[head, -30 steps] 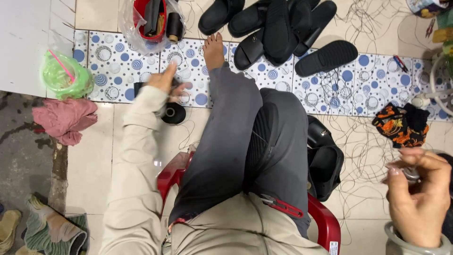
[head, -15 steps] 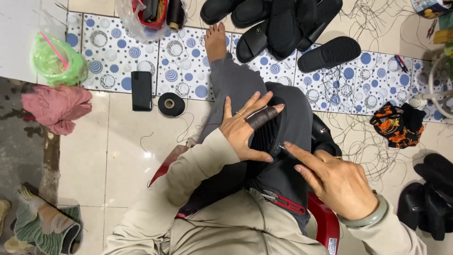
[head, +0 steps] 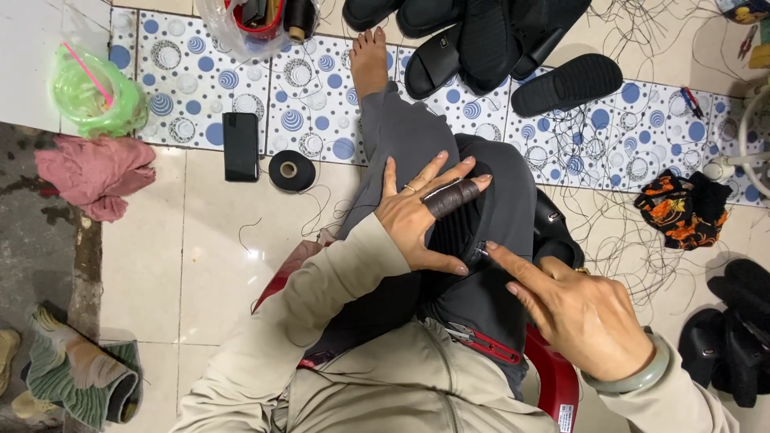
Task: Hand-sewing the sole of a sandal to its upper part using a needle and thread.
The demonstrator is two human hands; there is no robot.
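Floor (head: 200, 265): glossy cream tiles, crossed at the top by a band of white tiles with blue dot and circle patterns; a rough grey concrete strip runs along the left edge. Seat: red plastic stool (head: 553, 377), partly hidden beneath the person, who sits with legs crossed in grey trousers, one bare foot (head: 369, 60) pointing away toward the patterned band. Work piece: black ribbed sandal piece (head: 453, 240) lying on the lap, its long axis running roughly from the body toward the knee. Left hand (head: 417, 212): spread flat on the piece, fingers splayed and not closed on anything, a dark brown leather finger guard (head: 451, 196) sheathing the index finger and pointing up-right. Right hand (head: 585, 317): index finger extended, tip touching the piece's edge just beside the left thumb, other fingers loosely curled, grasping nothing visible; a pale green bangle (head: 638, 377) sits on the wrist. Surroundings: black phone (head: 241, 146) and black thread spool (head: 292, 170) side by side on the floor to the left; pink cloth (head: 92, 172); green plastic bag (head: 96, 92); black sandals (head: 497, 40) heaped at the top; loose thread strands (head: 609, 216) scattered at right; orange-and-black cloth (head: 682, 208).
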